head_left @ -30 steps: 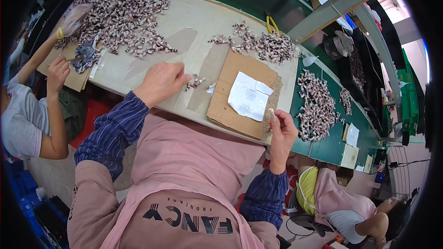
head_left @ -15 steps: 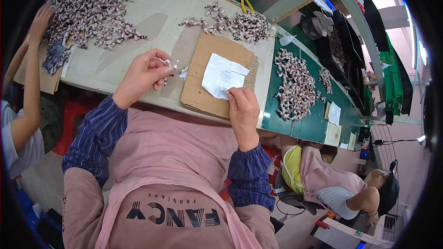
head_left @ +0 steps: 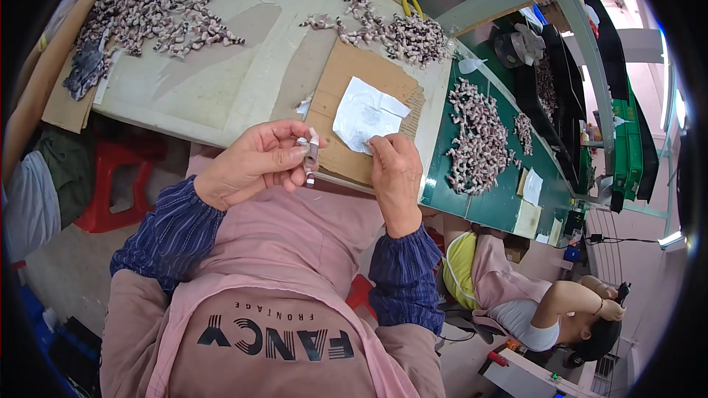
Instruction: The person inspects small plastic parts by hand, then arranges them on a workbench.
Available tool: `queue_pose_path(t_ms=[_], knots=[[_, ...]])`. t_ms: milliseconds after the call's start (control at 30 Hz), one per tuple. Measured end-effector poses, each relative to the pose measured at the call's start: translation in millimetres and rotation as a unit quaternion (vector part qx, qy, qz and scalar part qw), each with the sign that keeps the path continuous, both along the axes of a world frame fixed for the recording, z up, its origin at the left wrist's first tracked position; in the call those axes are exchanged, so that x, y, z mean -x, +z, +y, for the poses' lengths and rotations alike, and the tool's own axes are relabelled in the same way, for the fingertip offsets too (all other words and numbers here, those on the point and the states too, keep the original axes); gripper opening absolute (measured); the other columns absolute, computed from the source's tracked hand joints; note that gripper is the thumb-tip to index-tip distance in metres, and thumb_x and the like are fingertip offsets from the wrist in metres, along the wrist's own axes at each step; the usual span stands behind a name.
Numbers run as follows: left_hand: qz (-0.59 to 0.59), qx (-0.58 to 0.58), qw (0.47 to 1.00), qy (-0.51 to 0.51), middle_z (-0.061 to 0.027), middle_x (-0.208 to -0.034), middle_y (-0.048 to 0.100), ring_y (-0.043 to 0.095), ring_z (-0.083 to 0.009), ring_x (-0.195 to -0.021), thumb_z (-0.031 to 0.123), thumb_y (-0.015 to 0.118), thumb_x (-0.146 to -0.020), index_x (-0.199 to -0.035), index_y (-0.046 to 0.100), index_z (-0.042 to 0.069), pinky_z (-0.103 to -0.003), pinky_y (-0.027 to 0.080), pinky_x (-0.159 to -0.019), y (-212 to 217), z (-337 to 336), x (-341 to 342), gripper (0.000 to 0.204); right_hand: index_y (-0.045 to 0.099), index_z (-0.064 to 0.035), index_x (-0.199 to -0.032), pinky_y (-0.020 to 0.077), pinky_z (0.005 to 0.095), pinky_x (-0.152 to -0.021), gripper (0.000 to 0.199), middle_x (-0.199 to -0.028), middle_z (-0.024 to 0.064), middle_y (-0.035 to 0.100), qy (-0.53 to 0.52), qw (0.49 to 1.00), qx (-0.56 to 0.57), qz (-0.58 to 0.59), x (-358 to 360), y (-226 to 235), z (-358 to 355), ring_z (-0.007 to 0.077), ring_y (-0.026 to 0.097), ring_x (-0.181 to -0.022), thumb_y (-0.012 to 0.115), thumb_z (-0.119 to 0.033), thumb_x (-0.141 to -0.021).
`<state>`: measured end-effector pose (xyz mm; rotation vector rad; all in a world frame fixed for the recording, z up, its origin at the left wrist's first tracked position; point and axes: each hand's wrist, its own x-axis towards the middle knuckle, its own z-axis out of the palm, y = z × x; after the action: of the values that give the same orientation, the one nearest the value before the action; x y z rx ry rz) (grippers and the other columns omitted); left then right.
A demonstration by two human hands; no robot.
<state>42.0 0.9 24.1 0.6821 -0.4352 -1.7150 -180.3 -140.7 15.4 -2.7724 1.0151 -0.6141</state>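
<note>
My left hand [head_left: 254, 163] is closed round a small figurine [head_left: 311, 156] with white and brownish-grey parts, held in the fingertips above the table's near edge. My right hand [head_left: 398, 177] is pinched at the lower edge of a creased white sheet [head_left: 358, 107]. Whatever lies between those right fingertips is too small to make out. Under the sheet is a flat piece of brown cardboard [head_left: 332, 85], its corrugated side torn open at the right. A small white scrap [head_left: 304, 105] sits by the cardboard's left edge.
Small figurines form a large pile [head_left: 166, 0] at the far left, a smaller pile [head_left: 413, 38] behind the cardboard and another [head_left: 476, 140] on the green surface at right. Yellow-handled pliers [head_left: 411, 4] lie at the back. Co-workers are at left, by a red stool [head_left: 118, 191], and right.
My left hand has moved right and nearer to me with the figurine, which now shows upright. My right hand stays at the sheet's edge. The left co-worker's arm reaches farther over the pile.
</note>
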Motion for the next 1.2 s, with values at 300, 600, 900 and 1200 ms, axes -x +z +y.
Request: queue_pose_path(t_ms=[300, 600, 900, 1200], knots=[[-0.159, -0.029, 0.976, 0.146, -0.0044, -0.091, 0.069, 0.066, -0.0077, -0.071, 0.011, 0.065, -0.098, -0.108, 0.064, 0.003, -0.021, 0.056, -0.062, -19, -4, 29, 0.014, 0.068, 0.0017, -0.097, 0.0487, 0.0279, -0.064, 0.010, -0.089, 0.0103, 0.066, -0.029, 0.954, -0.194, -0.227, 0, 18, 26, 0.0185, 0.061, -0.072, 0.068, 0.004, -0.087], [-0.128, -0.041, 0.975, 0.177, -0.0085, -0.105, 0.070, 0.071, -0.0149, -0.091, 0.007, 0.065, -0.097, -0.114, 0.061, 0.002, -0.023, 0.059, -0.075, -17, -5, 44, 0.018, 0.068, 0.0036, -0.100, 0.0509, 0.0282, -0.069, 0.015, -0.096, 0.0123, 0.067, -0.008, 0.949, -0.139, -0.283, -15, 19, 68, 0.0186, 0.063, -0.081, 0.070, 0.007, -0.086], [-0.097, -0.047, 0.980, 0.165, -0.0090, -0.101, 0.070, 0.071, -0.0147, -0.089, 0.006, 0.064, -0.097, -0.109, 0.060, 0.002, -0.023, 0.059, -0.075, -16, -3, 50, 0.014, 0.068, 0.0032, -0.099, 0.0527, 0.0343, -0.065, 0.022, -0.092, 0.0158, 0.065, 0.016, 0.952, -0.114, -0.282, -15, 8, 68, 0.0283, 0.066, -0.078, 0.071, 0.010, -0.078], [-0.121, -0.064, 0.985, 0.104, -0.0021, -0.082, 0.064, 0.058, -0.0066, -0.061, 0.018, 0.062, -0.100, -0.098, 0.059, 0.004, -0.018, 0.045, -0.051, -8, 8, 39, 0.014, 0.069, 0.0021, -0.093, 0.0522, 0.0336, -0.063, 0.021, -0.089, 0.0132, 0.064, 0.077, 0.971, -0.031, -0.223, -9, 7, 69, 0.0267, 0.064, -0.075, 0.072, 0.009, -0.074]])
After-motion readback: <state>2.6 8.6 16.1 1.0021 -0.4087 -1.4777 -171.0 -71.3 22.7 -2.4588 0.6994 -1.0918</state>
